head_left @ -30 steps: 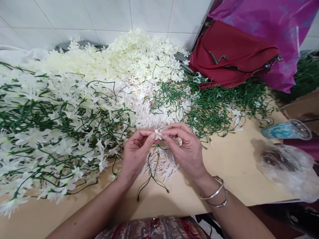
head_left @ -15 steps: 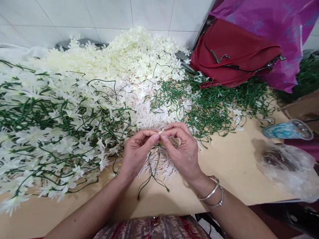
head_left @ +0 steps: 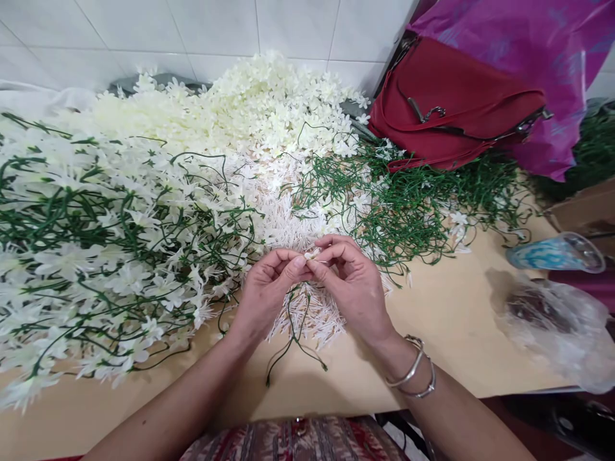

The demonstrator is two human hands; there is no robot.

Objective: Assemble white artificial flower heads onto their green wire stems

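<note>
Both hands meet over the near middle of the surface [head_left: 446, 320]. We see the grip of the left hand [head_left: 268, 288] and that of the right hand [head_left: 354, 288] clamped, thumb to finger, on one small white blossom [head_left: 311, 255] between them. A second earlier its petals face us spread; now we find it mostly covered by the fingertips, with only a pale portion showing. The change is thus confined to the pinch, and we judge that the work in hand is fine handling of this single piece, its exact fold or fit being hidden from us. A branched green stem [head_left: 294, 336] lies just below the hands, unmoved; whether it joins the blossom we cannot tell. Slender white pieces [head_left: 319, 323] lie beneath and beyond. To the left we note stemmed white flowers [head_left: 129, 282]; on the far side, loose cream blossoms [head_left: 273, 96]; to the right, tangled green stems [head_left: 408, 214].
</note>
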